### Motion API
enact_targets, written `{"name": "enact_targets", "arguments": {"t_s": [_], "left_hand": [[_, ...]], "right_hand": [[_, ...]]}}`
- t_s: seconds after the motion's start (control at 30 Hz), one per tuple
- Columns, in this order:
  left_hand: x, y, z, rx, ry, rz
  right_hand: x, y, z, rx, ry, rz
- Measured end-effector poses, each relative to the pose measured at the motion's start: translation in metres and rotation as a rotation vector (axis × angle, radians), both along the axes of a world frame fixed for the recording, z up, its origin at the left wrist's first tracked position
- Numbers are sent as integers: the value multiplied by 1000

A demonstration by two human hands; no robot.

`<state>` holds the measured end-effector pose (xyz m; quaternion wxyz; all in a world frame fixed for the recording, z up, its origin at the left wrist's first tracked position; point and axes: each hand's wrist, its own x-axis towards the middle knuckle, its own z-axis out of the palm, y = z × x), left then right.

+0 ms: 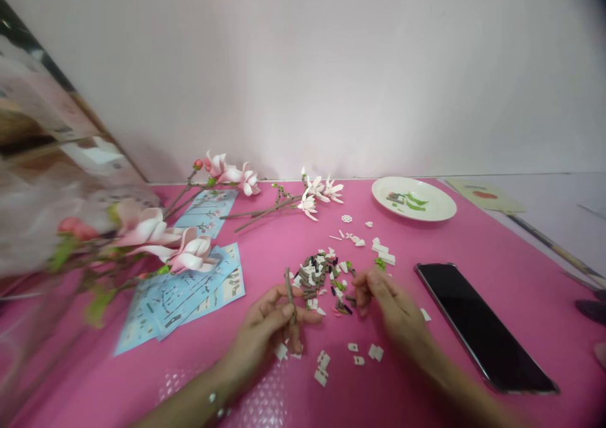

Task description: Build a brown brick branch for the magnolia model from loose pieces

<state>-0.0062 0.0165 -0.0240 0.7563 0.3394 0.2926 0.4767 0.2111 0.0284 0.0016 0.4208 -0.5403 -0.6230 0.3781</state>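
The left hand [271, 322] pinches a stick [289, 294]; the right hand [387, 298] curls beside loose parts [313, 278], its hold unclear. A careless sweep could scatter them.

Slim brown stick [288, 291], nearly upright; loose pieces [324, 271], heaped nearby

The gap between left fingers [307, 316] and right fingers [362, 294] is blocked by a pile [310, 275]. Right of these, room is left between phone [483, 327] and plate [447, 209].

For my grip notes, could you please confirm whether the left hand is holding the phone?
No, the left hand holds a brown stick, and the phone lies on the pink tabletop.
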Motion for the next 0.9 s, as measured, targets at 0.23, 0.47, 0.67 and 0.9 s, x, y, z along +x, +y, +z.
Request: {"name": "enact_targets", "arguments": {"t_s": [0.23,0.47,0.67,0.9], "left_hand": [[1,1,2,-16,20,53],[1,1,2,-21,24,56],[1,1,4,0,36,68],[0,-1,6,22,55,122]], "right_hand": [[-4,-3,-4,48,-479,115],[-4,1,-9,85,-478,121],[-4,2,-7,100,-486,77],[-3,3,-8,141,-432,64]]}}
